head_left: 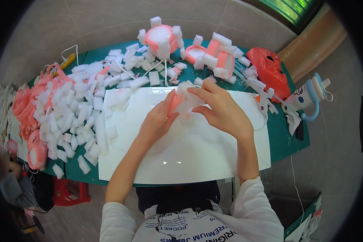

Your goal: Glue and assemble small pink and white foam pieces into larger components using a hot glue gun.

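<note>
Over the middle of a glossy white board (181,161), my left hand (155,123) grips a small pink piece (176,103) between thumb and fingers. My right hand (226,109) curls its thumb and fingers around a white foam block (185,101) pressed up against the pink piece. Both hands meet at this one work piece, and the fingers partly hide where the parts join. Just beyond, at the back of the green table, a round pink form (161,37) has white foam blocks around its rim.
White foam blocks (78,117) heap up at the left, beside pink pieces (28,101). More pink ring shapes (195,53) stand at back right. A white glue gun (261,97), a red plastic bag (266,68) and a tumbler (306,94) occupy the right side.
</note>
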{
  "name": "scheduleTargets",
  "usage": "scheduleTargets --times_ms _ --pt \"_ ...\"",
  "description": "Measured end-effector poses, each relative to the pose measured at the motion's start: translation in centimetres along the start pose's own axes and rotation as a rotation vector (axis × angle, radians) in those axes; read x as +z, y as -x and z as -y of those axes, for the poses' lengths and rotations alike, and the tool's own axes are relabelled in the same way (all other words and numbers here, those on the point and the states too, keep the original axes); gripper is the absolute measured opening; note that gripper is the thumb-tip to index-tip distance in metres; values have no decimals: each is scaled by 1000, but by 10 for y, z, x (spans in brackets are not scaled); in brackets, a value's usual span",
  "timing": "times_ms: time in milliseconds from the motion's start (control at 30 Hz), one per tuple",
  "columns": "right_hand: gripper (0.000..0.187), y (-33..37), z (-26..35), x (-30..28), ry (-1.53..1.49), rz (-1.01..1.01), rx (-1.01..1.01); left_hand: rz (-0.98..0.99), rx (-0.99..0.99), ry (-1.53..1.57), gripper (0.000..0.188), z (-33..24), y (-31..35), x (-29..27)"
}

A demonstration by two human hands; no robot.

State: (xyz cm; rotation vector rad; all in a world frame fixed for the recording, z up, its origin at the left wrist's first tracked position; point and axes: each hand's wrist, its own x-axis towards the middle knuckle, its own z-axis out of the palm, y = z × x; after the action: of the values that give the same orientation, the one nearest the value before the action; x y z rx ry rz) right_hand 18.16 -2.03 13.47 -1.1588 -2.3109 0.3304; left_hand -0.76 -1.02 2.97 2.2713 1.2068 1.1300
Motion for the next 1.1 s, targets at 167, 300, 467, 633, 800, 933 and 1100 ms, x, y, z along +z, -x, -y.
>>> scheduleTargets --times_ms 167,300,467,633,800,933,1100 --pt "42 1 3 -2 -30 20 40 34 -40 48 69 -3 -3 -4" --pt "40 1 2 -5 -33 63 49 28 -22 48 69 -3 -2 -5" --pt "40 3 4 -7 -41 67 104 8 17 26 68 -4 -4 -6" --pt "40 3 4 -4 -38 57 104 -35 77 22 68 -4 -5 -6" --pt "41 1 4 -3 -47 61 106 -22 55 32 68 -3 -4 -7" --pt "41 1 5 -4 -43 60 103 -24 35 32 67 -3 -5 -5" --pt "40 1 4 -3 -73 49 70 -29 -120 192 70 1 -6 -3"
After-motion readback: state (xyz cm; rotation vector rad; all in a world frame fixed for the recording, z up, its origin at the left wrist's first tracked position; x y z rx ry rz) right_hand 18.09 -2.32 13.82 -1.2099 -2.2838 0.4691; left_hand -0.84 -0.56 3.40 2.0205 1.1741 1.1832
